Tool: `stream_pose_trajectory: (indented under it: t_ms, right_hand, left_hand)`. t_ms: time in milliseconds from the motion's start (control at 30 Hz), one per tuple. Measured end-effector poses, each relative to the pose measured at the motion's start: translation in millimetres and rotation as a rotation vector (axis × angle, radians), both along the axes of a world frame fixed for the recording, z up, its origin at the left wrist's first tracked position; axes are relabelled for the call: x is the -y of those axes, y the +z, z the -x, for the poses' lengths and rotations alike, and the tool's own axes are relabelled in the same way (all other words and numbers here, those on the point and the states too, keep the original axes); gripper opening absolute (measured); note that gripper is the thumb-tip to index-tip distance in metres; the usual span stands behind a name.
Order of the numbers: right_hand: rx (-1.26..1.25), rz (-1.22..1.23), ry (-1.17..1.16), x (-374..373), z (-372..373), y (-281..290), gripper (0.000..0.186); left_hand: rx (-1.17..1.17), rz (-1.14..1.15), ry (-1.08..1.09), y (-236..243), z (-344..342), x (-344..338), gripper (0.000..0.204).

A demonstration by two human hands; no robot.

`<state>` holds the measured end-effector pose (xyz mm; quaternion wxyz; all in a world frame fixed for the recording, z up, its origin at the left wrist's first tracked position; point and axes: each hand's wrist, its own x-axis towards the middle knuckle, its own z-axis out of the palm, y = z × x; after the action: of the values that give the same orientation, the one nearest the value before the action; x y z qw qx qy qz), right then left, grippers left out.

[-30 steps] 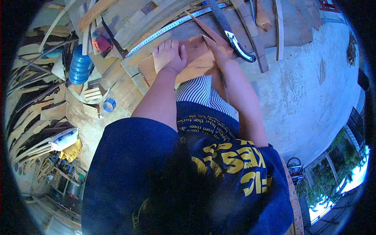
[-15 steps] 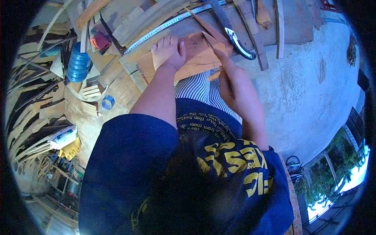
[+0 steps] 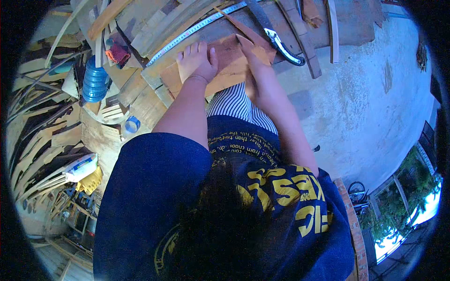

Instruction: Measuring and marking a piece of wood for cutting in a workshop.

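My left hand (image 3: 197, 63) lies on a reddish wooden board (image 3: 225, 61), fingers stretched over its surface, thumb out to the side. My right hand (image 3: 255, 77) is at the board's right side, closed around something mostly hidden, its forefinger reaching along a thin dark edge. Beyond the board, a white measuring tape (image 3: 173, 43) runs diagonally across grey planks, beside a pointed wood offcut (image 3: 229, 19). A folding saw with a silver-and-black handle (image 3: 281, 47) lies just right of the board. Striped fabric (image 3: 229, 103) shows below the board.
Blue water jug (image 3: 95, 82), red cloth (image 3: 117, 54) and blue tape roll (image 3: 132, 124) are at left, amid stacked wood scraps (image 3: 42, 150) and a white sack (image 3: 80, 166). Narrow planks (image 3: 333, 33) lie at top. Pale concrete floor (image 3: 356, 117) spreads right; a bicycle (image 3: 357, 192) stands beyond.
My right hand has shifted along the board's right side, covering the handle-like piece glimpsed half a second ago. My left hand stays on the board; the whole view has shifted slightly.
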<state>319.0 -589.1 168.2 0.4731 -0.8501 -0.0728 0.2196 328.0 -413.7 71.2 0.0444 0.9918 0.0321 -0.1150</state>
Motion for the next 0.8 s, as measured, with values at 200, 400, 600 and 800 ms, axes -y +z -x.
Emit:
stream_pose_trajectory:
  t_ms: [200, 400, 600, 800]
  right_hand:
    - [0.031, -0.092, -0.017, 0.5, 12.8, 3.1, 0.047]
    - [-0.081, -0.098, -0.042, -7.2, 9.7, 69.4, 0.043]
    - [0.104, 0.001, -0.088, 9.2, 18.5, 56.9, 0.041]
    - [-0.05, -0.113, -0.177, 26.5, 36.8, 44.3, 0.039]
  left_hand:
    - [-0.014, -0.006, 0.018, -0.9, 2.6, -2.3, 0.036]
    - [0.0, -0.028, -0.001, 1.6, 2.2, -2.7, 0.036]
    - [0.013, -0.044, -0.012, -2.6, -0.8, 1.3, 0.035]
    - [0.006, -0.068, 0.011, -4.5, 6.5, -5.8, 0.035]
